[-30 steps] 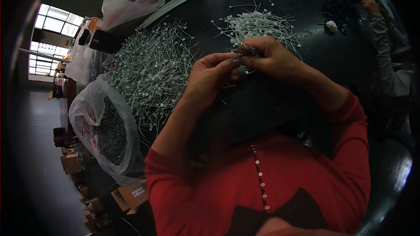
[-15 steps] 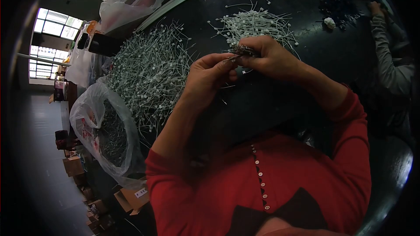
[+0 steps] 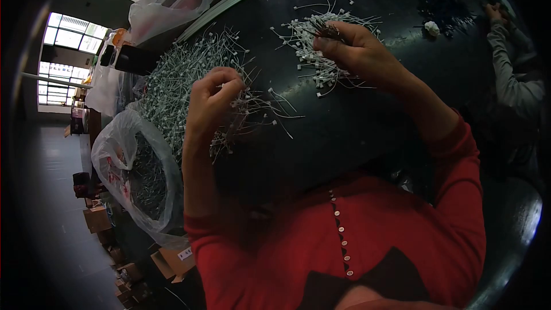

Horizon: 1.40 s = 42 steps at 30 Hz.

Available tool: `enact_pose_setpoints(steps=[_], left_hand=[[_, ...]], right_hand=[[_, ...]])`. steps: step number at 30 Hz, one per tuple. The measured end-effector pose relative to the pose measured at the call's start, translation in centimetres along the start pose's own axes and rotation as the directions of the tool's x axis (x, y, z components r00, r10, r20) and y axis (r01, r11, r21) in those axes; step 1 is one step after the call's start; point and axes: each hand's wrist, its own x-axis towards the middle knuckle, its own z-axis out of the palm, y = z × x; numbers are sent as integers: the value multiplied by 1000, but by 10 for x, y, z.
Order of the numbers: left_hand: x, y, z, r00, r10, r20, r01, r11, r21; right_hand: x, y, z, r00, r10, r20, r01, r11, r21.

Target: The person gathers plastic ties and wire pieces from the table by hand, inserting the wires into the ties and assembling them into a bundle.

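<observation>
Head view: right hand (image 3: 360, 51) grips dark strands (image 3: 328, 31) over small pile (image 3: 309, 49); left hand (image 3: 211, 99) curls over large pile (image 3: 171, 83), hold unclear.

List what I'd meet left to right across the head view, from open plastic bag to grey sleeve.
Open plastic bag, left hand, right hand holding thin dark pieces, small white object, another person's grey sleeve.

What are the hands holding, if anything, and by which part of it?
Right hand: a bundle of dark, thin pieces, gripped behind its protruding tips. Left hand: cannot tell whether it holds anything.
</observation>
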Motion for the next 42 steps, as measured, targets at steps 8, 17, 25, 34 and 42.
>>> enact_pose_setpoints(steps=[8,17,25,34,42], left_hand=[[15,6,85,932,343,117,-361,841,403],[20,6,99,982,155,109,-174,968,182],[3,3,77,997,-49,57,68,922,-381],[2,0,77,932,-229,279,361,566,-741],[2,0,75,910,-248,334,415,514,-750]], right_hand=[[0,6,1,995,101,-26,-100,994,34],[-2,4,2,998,-58,-16,56,995,-82],[-7,4,12,997,-45,60,51,995,-90],[-8,10,17,993,-96,73,111,964,-241],[-9,7,19,993,-114,29,118,958,-260]])
